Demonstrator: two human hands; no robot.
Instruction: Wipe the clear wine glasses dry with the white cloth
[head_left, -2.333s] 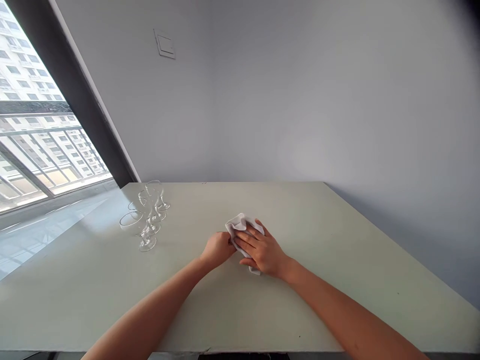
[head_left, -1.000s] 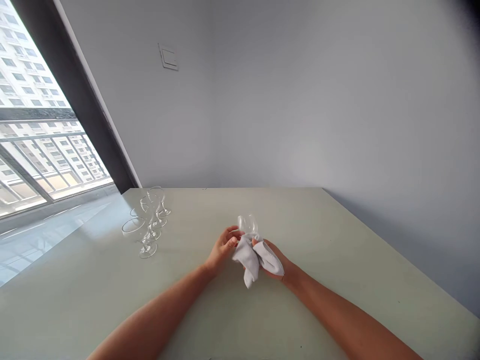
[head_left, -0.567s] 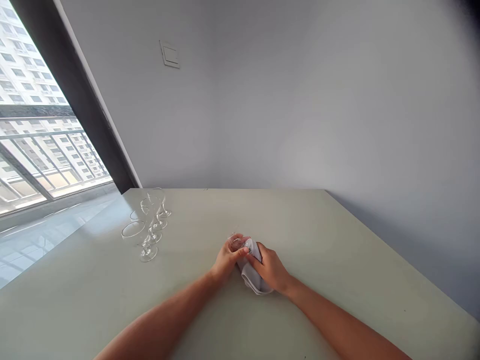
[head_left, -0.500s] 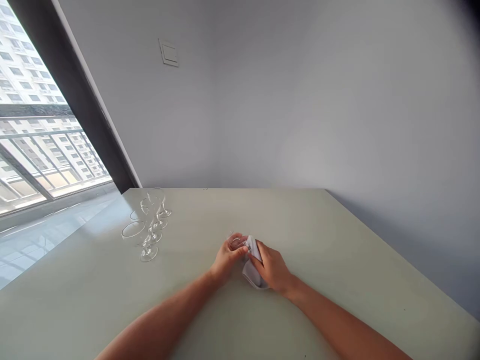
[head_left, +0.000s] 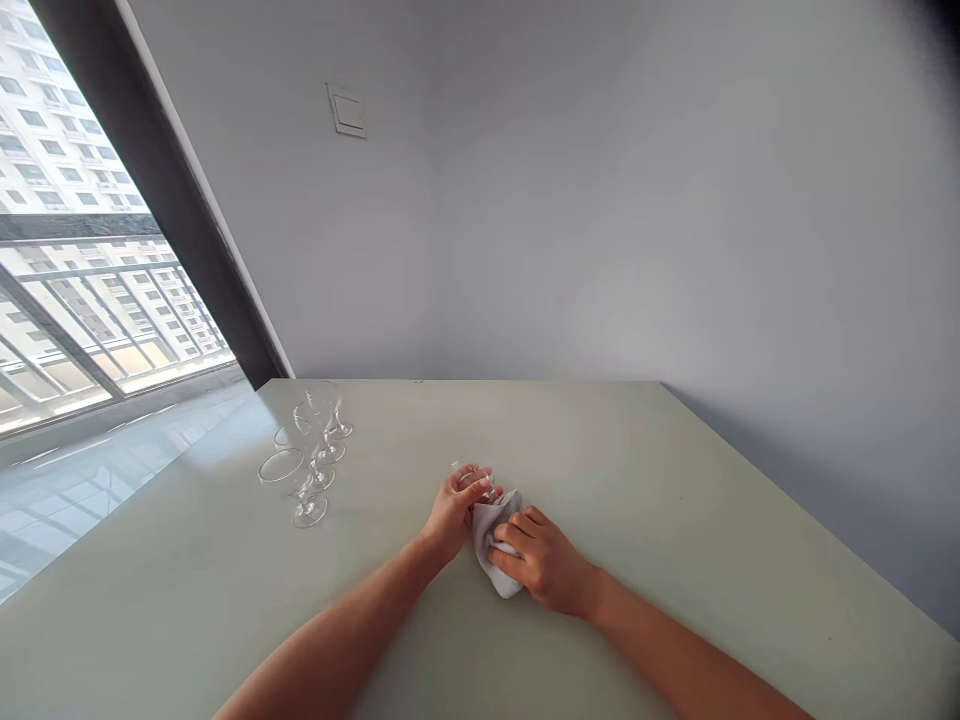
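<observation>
Now, at lower centre of the frame, a stemmed glass (head_left: 475, 481) sits in the curled fingers (head_left: 469, 482) of the left hand (head_left: 452, 508), a white cloth (head_left: 496, 545) bunched against it under the pressed, slightly spread fingers (head_left: 517, 545) of the right hand (head_left: 546, 560); left of centre on the counter (head_left: 675, 560), a cluster of upright glasses (head_left: 281, 465), no hand on them, their cleanliness impossible to tell.

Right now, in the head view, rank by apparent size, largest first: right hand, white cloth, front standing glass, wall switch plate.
1. Right hand, but closest to the camera
2. White cloth and front standing glass: too alike to rank, cloth partly covered
3. Wall switch plate
</observation>
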